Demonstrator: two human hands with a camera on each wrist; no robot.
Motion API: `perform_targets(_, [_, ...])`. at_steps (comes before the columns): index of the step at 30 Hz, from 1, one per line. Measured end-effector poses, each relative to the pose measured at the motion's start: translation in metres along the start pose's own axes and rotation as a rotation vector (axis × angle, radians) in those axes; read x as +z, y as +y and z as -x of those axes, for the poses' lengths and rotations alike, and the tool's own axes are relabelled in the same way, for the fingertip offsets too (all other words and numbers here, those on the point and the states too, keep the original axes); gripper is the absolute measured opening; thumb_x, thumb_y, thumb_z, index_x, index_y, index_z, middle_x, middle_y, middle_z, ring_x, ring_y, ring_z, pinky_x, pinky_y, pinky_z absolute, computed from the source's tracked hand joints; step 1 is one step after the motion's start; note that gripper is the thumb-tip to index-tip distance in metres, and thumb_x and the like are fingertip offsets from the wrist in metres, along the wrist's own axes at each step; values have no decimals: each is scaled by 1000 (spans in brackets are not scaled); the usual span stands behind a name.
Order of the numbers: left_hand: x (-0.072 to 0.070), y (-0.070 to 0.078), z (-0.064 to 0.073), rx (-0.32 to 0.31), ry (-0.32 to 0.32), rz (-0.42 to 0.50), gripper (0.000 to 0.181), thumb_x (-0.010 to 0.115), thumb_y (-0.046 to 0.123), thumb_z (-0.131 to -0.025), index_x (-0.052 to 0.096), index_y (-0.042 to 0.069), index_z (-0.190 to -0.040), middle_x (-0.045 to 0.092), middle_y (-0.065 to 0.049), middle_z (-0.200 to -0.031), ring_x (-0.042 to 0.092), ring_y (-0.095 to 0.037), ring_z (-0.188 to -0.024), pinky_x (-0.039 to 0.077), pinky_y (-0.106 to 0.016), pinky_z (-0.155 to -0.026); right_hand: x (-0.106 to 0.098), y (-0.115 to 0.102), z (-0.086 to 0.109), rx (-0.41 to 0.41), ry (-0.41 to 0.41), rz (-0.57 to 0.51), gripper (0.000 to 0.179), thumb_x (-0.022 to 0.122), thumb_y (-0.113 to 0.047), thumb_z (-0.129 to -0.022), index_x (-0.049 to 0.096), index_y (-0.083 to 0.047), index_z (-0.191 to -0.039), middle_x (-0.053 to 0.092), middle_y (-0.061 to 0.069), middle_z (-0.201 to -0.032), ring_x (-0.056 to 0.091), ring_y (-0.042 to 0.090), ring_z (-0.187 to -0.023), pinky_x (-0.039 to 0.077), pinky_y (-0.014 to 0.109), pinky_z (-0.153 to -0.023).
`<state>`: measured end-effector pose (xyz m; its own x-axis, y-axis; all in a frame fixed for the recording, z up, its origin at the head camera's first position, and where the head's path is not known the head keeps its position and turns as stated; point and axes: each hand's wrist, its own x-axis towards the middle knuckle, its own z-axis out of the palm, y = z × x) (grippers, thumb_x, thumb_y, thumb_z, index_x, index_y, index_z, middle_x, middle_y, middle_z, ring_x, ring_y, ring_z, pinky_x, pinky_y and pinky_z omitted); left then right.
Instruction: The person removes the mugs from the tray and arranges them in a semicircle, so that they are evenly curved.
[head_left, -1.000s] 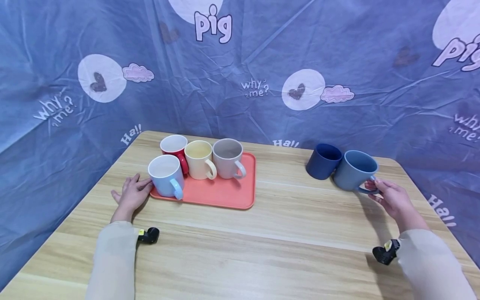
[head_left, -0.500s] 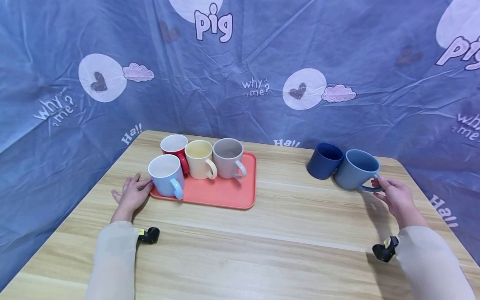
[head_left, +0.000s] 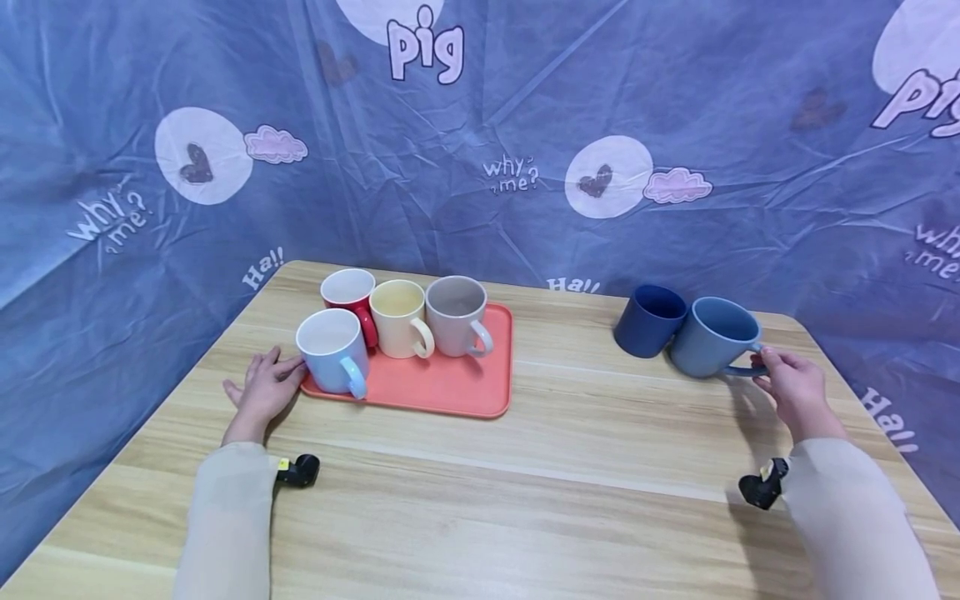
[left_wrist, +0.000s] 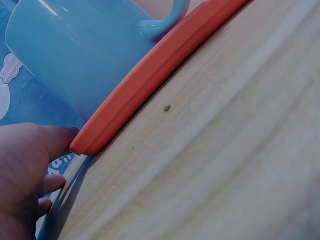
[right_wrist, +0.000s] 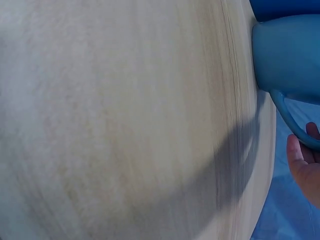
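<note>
In the head view, my left hand [head_left: 266, 387] rests at the left end of a red tray [head_left: 420, 390], its thumb side touching the rim beside a light blue mug [head_left: 330, 354]. The left wrist view has the thumb against the tray's corner, with the other fingers loose below. Over on the right, my right hand [head_left: 798, 390] pinches the handle of a grey-blue mug [head_left: 705, 346], which stands upright on the table. That mug touches or nearly touches a dark blue cup [head_left: 647, 329] on its left. In the right wrist view, fingertips [right_wrist: 296, 150] lie around the handle.
A red mug [head_left: 347, 296], a cream mug [head_left: 397, 321] and a grey mug [head_left: 453, 321] stand in the tray's back row. The wooden table [head_left: 525, 500] ends at a blue patterned cloth [head_left: 487, 108] behind. Small black cameras [head_left: 302, 471] sit at both wrists.
The grey-blue mug's handle has swung from pointing towards the front right to pointing more to the right, and my right hand moved slightly with it. My left hand has stayed still.
</note>
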<state>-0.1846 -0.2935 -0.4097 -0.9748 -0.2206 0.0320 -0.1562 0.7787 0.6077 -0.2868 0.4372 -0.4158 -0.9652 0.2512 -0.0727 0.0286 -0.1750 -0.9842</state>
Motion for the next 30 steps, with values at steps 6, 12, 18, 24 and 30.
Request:
perform_targets(6, [1,-1,0,5,13,23,48,39,39,-89,49,4,-120,18,-26,-136,0,-42,-124,-21,-61,-82,6,-6,3,31,73,22,10,60,-27,-79,62,-18,-76,58,-6,-70,56,0,-67,48,17,-56])
perform_targets(12, [2,-2,0,10,15,26,48,38,40,-89,49,4,-120,18,-26,-136,0,-42,-124,-22,-61,-82,27,-23,20,53,146,76,11,58,-26,-81,61,-19,-72,57,-7,-67,55,0,-66,47,14,-55])
perform_targets(18, [2,-2,-1,10,20,19,47,38,39,-89,50,4,-119,19,-26,-136,1,-43,-124,-21,-62,-82,19,-16,13,27,121,45,9,62,-27,-77,62,-19,-72,58,-9,-66,56,-2,-64,47,14,-55])
perform_targets(24, [2,-2,-1,9,20,22,47,38,39,-89,49,4,-119,19,-26,-136,0,-43,-124,-21,-61,-82,8,-4,-1,3,120,-20,10,65,-26,-75,62,-16,-75,59,-7,-68,57,-1,-63,47,15,-54])
perform_targets(30, [1,-1,0,8,21,21,47,38,38,-89,49,4,-119,19,-26,-135,1,-43,-124,-20,-62,-82,16,-13,7,45,135,9,7,63,-25,-77,63,-19,-74,59,-8,-69,57,0,-69,48,15,-56])
